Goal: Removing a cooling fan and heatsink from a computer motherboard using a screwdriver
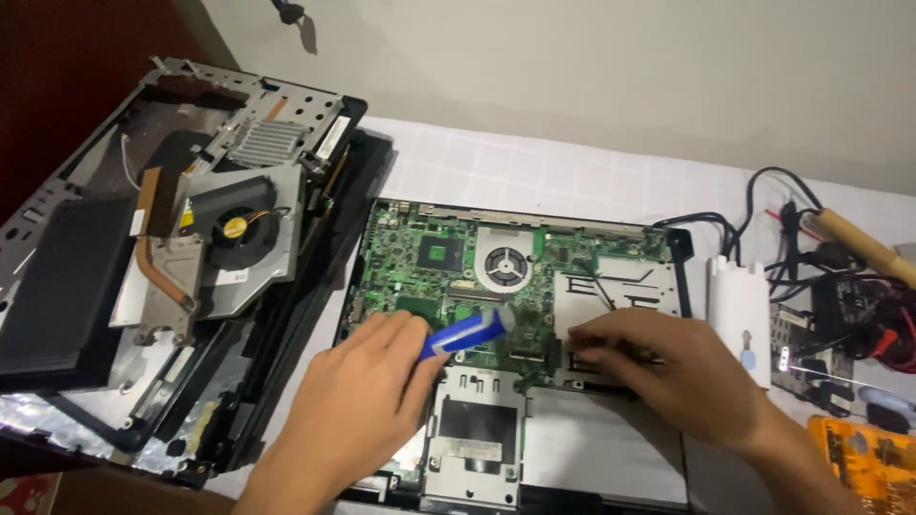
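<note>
So there's an opened-up laptop (515, 353) lying flat on the white table (534, 167), green motherboard (448, 262) exposed, round fan (503, 264) near the middle, silver drive bay toward the front edge. The left hand (358, 401) is closed around a blue-handled tool (465, 334), tip angled up toward the fan area, hovering right over the board. The right hand (658, 367) rests fingers-down on the silver shield plate just beside it, loosely curled, gripping nothing I can make out. Another gutted laptop chassis (181, 248) sits off to the left.
</note>
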